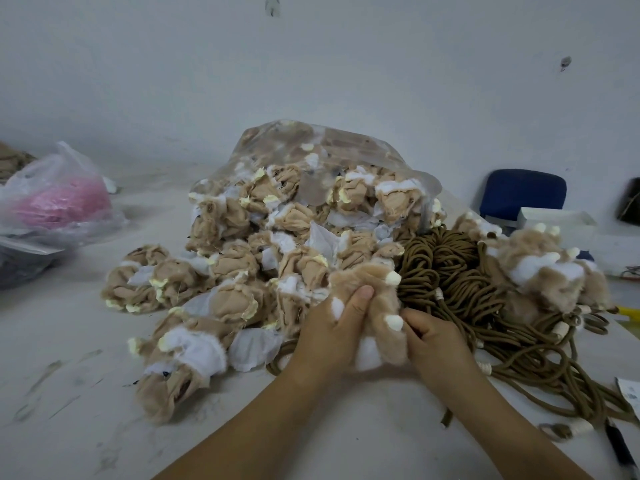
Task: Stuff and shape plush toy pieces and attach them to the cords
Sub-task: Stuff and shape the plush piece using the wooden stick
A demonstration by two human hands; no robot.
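A tan and white plush piece (pixel 377 299) with small cream tips is held up in front of me over the table. My left hand (pixel 332 337) grips its left side, thumb pressed into the fur. My right hand (pixel 433 341) pinches its right edge near a cream tip. Behind it lies a large heap of inside-out tan plush pieces (pixel 242 265), spilling from a clear plastic bag (pixel 311 157). To the right sits a tangle of brown cords (pixel 460 289), with several fluffy right-side-out pieces (pixel 547 271) on it.
A white table (pixel 69 393) carries everything. A clear bag with pink material (pixel 59 199) lies at the far left. A blue chair back (pixel 523 192) and a white box (pixel 554 220) stand at the right. A dark pen (pixel 620 448) lies near the right front edge.
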